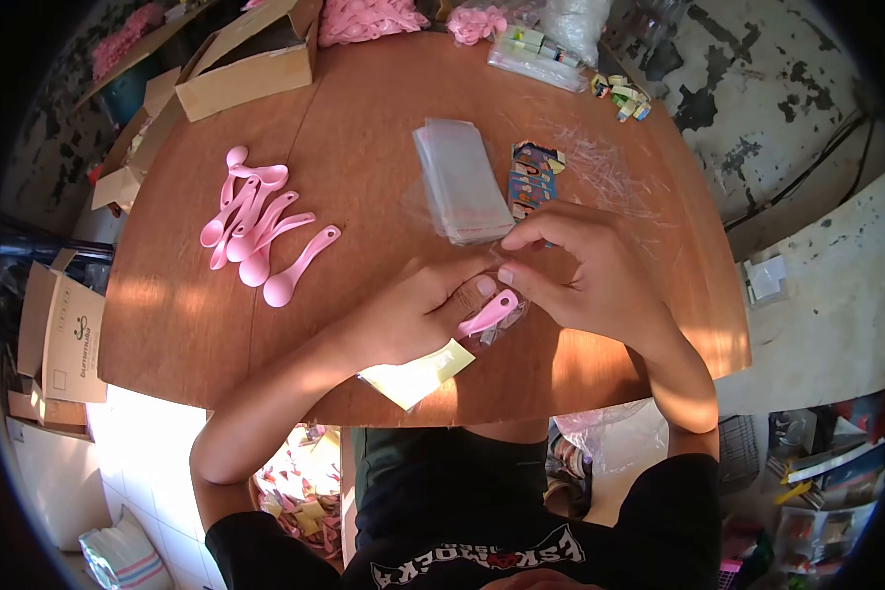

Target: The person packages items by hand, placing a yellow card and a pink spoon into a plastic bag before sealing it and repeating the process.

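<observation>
One head-worn, wide-angle camera looks forward and steeply down, close above the left hand [418, 315] and right hand [585, 270], with the wooden table [197, 324] stretching far ahead

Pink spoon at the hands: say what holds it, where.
Left hand grips the pink spoon by its hidden end, inside a clear bag; right hand pinches the bag.
</observation>
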The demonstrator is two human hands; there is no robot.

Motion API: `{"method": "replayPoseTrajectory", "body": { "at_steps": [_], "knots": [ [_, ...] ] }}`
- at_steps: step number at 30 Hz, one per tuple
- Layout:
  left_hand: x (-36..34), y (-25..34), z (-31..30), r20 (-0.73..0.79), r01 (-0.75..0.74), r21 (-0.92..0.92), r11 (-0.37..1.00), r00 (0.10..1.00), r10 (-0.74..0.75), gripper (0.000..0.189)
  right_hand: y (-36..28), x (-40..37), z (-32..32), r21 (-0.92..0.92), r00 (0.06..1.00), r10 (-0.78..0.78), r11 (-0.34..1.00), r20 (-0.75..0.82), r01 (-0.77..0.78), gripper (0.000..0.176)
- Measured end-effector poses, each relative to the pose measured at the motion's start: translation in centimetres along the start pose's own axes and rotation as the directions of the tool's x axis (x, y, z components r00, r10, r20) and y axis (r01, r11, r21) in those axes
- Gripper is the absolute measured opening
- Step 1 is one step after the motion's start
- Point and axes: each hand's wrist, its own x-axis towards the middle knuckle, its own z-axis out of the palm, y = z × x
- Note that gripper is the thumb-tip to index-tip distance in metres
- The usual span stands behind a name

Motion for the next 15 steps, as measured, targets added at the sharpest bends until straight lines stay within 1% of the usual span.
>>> {"method": "replayPoseTrajectory", "body": {
  "at_steps": [1,4,6,8,10,11,12,13,14,15],
  "knots": [
    [0.0,0.0,0.0,-0.005,-0.028,0.040,0.999,1.000,0.028,0.029,-0.1,0.1,0.1,0.000,1.000,-0.001,1.000,0.001,0.001,0.014],
    [0.0,0.3,-0.1,0.024,-0.003,0.067,0.998,1.000,0.002,0.028,-0.3,0.3,0.5,-0.007,1.000,0.009,1.000,0.001,-0.009,0.011],
    [-0.1,0.3,-0.1,0.042,0.010,0.034,0.999,0.999,-0.012,0.028,-0.4,0.4,0.6,-0.050,1.000,-0.011,0.999,0.008,0.011,0.009],
    [0.0,0.1,0.0,0.055,0.014,0.003,1.000,0.998,-0.015,0.028,-0.1,0.5,0.8,-0.029,1.000,-0.024,0.999,-0.003,0.024,0.008],
    [0.0,-0.6,0.4,-0.009,-0.141,-0.016,0.990,0.990,0.141,0.033,-0.1,0.4,0.9,-0.002,1.000,-0.029,1.000,-0.010,0.029,0.007],
    [-0.2,-0.6,0.3,-0.012,-0.142,-0.018,0.990,0.990,0.142,0.033,-0.2,0.4,0.6,0.112,0.999,0.042,0.993,-0.007,-0.041,0.007],
    [-0.3,-0.3,0.1,0.004,-0.039,-0.087,0.995,0.999,0.040,0.034,-0.3,0.4,0.3,0.224,0.994,0.111,0.969,0.004,-0.109,0.007],
    [-0.4,-0.1,-0.1,0.028,0.065,-0.154,0.986,0.998,-0.061,0.036,-0.2,0.4,-0.1,0.223,0.994,0.108,0.969,0.005,-0.107,0.007],
    [-0.4,-0.3,-0.1,0.026,0.064,-0.154,0.986,0.998,-0.060,0.036,0.1,0.5,-0.7,0.292,0.991,0.120,0.951,-0.052,-0.100,0.010],
    [-0.3,-0.7,0.0,-0.003,0.022,-0.366,0.930,1.000,-0.024,0.040,0.3,0.6,-1.4,0.360,0.985,0.136,0.929,-0.108,-0.089,0.013]
  ]
}}
